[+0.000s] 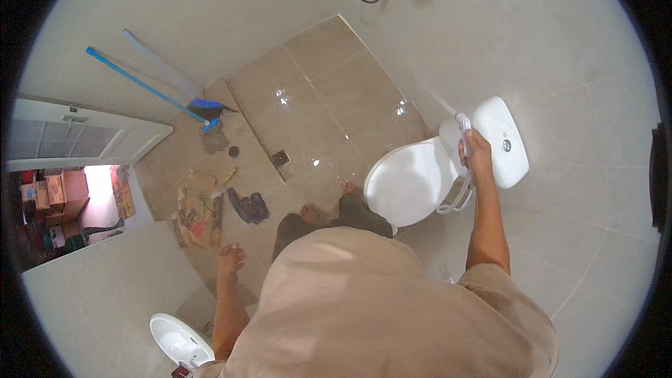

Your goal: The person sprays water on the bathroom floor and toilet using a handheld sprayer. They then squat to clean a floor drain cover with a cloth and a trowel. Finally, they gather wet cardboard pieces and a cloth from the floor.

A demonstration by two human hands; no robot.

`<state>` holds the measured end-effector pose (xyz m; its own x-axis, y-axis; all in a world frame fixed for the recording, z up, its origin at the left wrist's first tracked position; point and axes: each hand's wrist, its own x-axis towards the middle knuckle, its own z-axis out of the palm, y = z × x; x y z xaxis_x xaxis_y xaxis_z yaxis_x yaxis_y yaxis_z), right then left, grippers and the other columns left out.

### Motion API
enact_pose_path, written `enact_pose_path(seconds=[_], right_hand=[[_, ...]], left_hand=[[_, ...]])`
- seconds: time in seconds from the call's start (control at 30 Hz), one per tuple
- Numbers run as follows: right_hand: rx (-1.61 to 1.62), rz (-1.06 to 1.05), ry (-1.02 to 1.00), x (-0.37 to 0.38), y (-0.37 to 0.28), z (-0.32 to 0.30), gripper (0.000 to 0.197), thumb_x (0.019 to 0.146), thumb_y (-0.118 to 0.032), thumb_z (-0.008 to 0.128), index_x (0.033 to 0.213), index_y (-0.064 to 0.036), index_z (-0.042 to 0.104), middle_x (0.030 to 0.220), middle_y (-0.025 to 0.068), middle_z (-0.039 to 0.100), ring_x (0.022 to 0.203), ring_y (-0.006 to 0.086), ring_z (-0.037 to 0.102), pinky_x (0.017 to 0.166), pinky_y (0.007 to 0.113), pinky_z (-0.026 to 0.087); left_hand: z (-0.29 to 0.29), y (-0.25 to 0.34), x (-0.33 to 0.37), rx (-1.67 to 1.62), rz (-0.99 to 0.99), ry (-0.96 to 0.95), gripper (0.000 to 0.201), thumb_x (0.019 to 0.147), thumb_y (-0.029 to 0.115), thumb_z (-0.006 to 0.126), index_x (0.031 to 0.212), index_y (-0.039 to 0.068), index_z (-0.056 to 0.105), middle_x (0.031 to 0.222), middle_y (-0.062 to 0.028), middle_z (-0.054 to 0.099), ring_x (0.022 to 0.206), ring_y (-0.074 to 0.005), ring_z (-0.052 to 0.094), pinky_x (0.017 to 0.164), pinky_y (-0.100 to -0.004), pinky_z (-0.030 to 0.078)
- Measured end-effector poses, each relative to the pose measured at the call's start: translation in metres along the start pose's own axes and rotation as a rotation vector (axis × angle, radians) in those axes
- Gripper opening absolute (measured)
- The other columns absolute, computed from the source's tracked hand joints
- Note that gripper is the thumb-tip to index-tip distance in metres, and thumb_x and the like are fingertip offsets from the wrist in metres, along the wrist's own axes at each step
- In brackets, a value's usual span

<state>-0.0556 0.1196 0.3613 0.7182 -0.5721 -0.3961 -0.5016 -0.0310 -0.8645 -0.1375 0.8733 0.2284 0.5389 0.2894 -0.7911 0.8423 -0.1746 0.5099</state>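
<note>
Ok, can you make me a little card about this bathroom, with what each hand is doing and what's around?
Right hand: gripping a white sprayer
Left hand: looks empty
Toilet: white, lid down
Floor: tan tiles, shiny spots
Blue-handled tool: propped at the wall
Washbasin: white, lower left
Door: open

Wht sprayer partly hid by R hand.

A beige, short-sleeved shirt is worn with dark trousers.
</note>
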Motion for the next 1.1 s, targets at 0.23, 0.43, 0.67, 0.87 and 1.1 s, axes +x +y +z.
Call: enact_pose_path(seconds=[0.23,0.43,0.67,0.87,1.1], right_hand=[[-0.057,0.007,0.017,0.047,-0.01,-0.02,0.033,0.103,-0.038,0.057,0.101,-0.0064,0.067,0.068,0.0005,0.055,0.052,0.0104,0.05,0.045,0.028,0.037],[-0.095,0.108,0.041,0.063,-0.017,-0.021,0.037,0.105,-0.037,0.057,0.125,-0.0084,0.067,0.069,-0.0027,0.055,0.052,0.0072,0.046,0.046,0.024,0.035],[-0.075,0.115,0.015,0.078,-0.014,-0.019,0.035,0.104,-0.038,0.058,0.122,-0.0096,0.068,0.069,-0.0033,0.055,0.053,0.0077,0.047,0.047,0.025,0.036],[-0.087,0.13,0.025,0.076,-0.019,-0.019,0.034,0.105,-0.037,0.057,0.12,-0.0091,0.067,0.072,-0.0025,0.057,0.056,0.0076,0.049,0.048,0.025,0.036],[0.111,-0.04,-0.096,0.071,-0.018,-0.02,0.036,0.104,-0.038,0.055,0.106,-0.0035,0.064,0.074,0.0021,0.057,0.059,0.0115,0.05,0.052,0.027,0.039]], left_hand=[[0.037,0.035,-0.038,0.008,-0.041,0.043,0.039,0.098,0.037,0.068,0.123,0.007,0.064,0.108,-0.0072,0.069,0.089,-0.0193,0.068,0.073,-0.0331,0.053],[0.037,0.028,-0.043,-0.055,-0.065,0.033,0.042,0.099,0.035,0.066,0.13,0.006,0.062,0.111,-0.0089,0.069,0.092,-0.0207,0.068,0.076,-0.0359,0.053],[0.047,0.029,-0.033,-0.046,-0.088,0.058,0.049,0.1,0.037,0.063,0.138,0.006,0.057,0.116,-0.0122,0.069,0.096,-0.0239,0.068,0.081,-0.0393,0.053],[0.062,0.047,-0.031,0.048,-0.076,0.037,0.051,0.101,0.039,0.061,0.139,0.006,0.057,0.122,-0.0139,0.068,0.104,-0.0255,0.068,0.086,-0.0405,0.053],[0.069,0.05,-0.027,0.016,-0.082,0.085,0.045,0.1,0.035,0.064,0.134,0.006,0.06,0.116,-0.0109,0.07,0.095,-0.0235,0.069,0.079,-0.0375,0.053]])
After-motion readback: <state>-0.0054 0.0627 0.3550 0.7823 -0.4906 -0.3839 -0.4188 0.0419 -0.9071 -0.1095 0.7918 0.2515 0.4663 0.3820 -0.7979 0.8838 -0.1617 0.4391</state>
